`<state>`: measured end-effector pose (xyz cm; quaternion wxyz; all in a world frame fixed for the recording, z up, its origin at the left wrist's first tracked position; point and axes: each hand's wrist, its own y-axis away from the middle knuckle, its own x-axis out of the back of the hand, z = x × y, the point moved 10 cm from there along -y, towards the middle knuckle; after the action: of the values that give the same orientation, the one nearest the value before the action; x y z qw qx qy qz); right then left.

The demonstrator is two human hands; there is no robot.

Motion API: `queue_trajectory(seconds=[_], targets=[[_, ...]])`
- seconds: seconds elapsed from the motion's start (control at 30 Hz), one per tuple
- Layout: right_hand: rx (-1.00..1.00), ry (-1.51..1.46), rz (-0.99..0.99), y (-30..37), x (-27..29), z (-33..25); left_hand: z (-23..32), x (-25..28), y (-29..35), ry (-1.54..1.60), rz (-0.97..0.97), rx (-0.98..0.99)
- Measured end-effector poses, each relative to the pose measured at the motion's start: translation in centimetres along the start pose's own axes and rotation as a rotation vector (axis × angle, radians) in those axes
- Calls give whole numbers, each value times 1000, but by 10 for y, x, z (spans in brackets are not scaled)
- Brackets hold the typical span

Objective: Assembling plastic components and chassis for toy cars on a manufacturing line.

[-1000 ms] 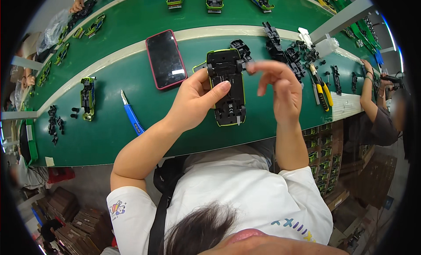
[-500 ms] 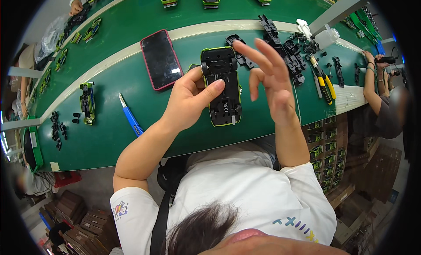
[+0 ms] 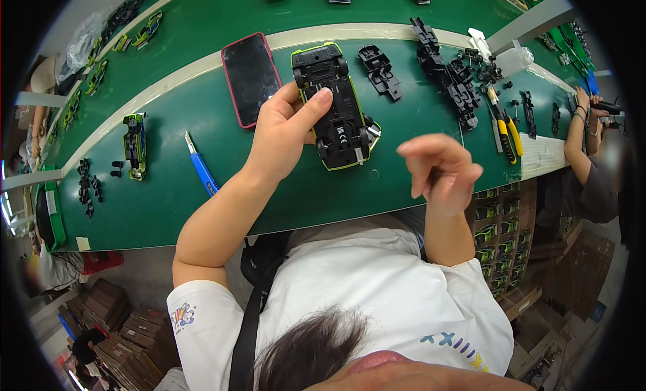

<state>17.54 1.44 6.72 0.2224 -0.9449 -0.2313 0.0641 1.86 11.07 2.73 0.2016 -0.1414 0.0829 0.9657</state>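
Black bits: a small cluster of dark parts [image 3: 85,189] lies toward the left end of the green bench [image 3: 161,213].
Resting shell: a green-and-black car shell [image 3: 134,147] lies to their right, well apart from both hands.
Knife: a blue utility knife [image 3: 202,172] points its blade toward the far side; green surface shows between it and the left forearm.
Phone: a red-edged phone [image 3: 250,78] lies just beyond the left hand, the closest thing on that side.
Left hand: the hand [image 3: 282,125] grips the toy car, thumb across the underside, fingers around its left side.
Toy car: the car [image 3: 336,112] is at the left hand's fingertips, black underside up, green rim showing, tilted with its far end to the left.
Far strip: a pale strip [image 3: 336,32] curves across just beyond the car's far end.
Near edge: the bench edge runs between the car and the person's body, with a green stretch before it.
Black chassis piece: this piece [image 3: 380,71] lies right of the car, near but apart.
Right hand: the hand [image 3: 441,172], slightly blurred, is raised near the bench edge, fingers half curled and loosely apart, with a gap between it and the car.
Parts heap: black mouldings [image 3: 447,75] lie beyond the right hand.
Pliers: yellow-handled pliers [image 3: 508,132] bound its right side.
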Motion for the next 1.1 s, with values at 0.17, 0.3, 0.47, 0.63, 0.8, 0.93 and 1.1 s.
queue_trajectory(seconds=[0.17, 0.3, 0.47, 0.63, 0.8, 0.93, 1.1], targets=[[-1, 120, 527, -17, 10, -18, 4, -6, 4, 11, -31, -5], [-121, 114, 266, -19, 2, -13, 10, -16, 8, 55, -76, -55], [120, 208, 406, -41, 11, -30, 9, -34, 24, 3, -186, -60], [-11, 99, 388, -21, 27, -22, 13, -34, 21, -7, -182, -63], [-36, 188, 474, -34, 14, -28, 15, -34, 23, -38, -168, -73], [-2, 760, 584, -41, 10, -54, 34, -28, 32, -332, -50, -271], [-1, 827, 595, -57, -22, -49, 75, -45, 54, -870, 58, -857]])
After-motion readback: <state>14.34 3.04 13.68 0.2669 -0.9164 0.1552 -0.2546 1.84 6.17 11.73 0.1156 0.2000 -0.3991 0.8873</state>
